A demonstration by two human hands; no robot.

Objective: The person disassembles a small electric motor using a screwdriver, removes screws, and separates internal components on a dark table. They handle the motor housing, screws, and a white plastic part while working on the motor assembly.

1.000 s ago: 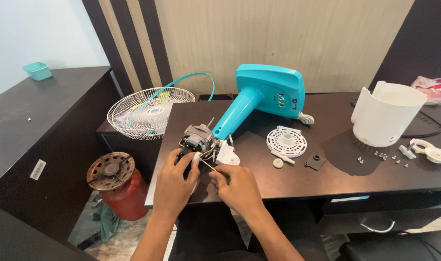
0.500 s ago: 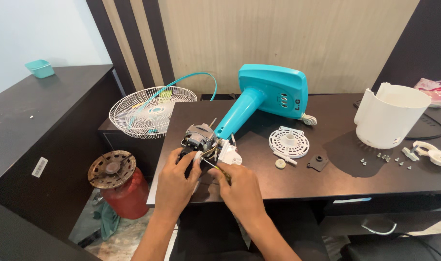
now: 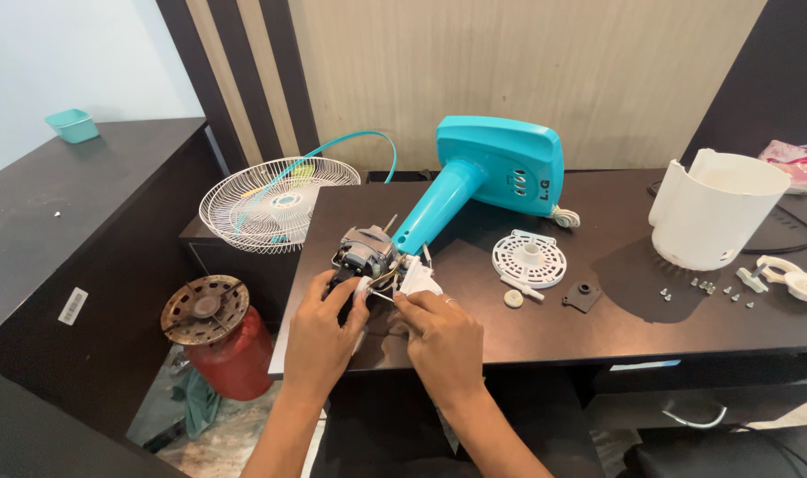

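Observation:
A grey metal fan motor (image 3: 365, 251) sits on the dark table (image 3: 687, 319), still joined to the turquoise fan stand (image 3: 485, 177) that lies on its side. My left hand (image 3: 322, 341) grips the motor's near side. My right hand (image 3: 445, 341) pinches the wires and a white plastic part (image 3: 417, 278) just right of the motor. The fingertips of both hands nearly meet at the wires.
A round white vented cover (image 3: 529, 258), a white disc and a small black piece lie right of my hands. A white plastic housing (image 3: 716, 208), several loose screws and a white knob lie at the far right. A wire fan guard (image 3: 277, 200) rests left; a red cylinder (image 3: 218, 341) stands below.
Both hands have stayed on the motor and wires, with only small finger shifts. The view has drifted slightly.

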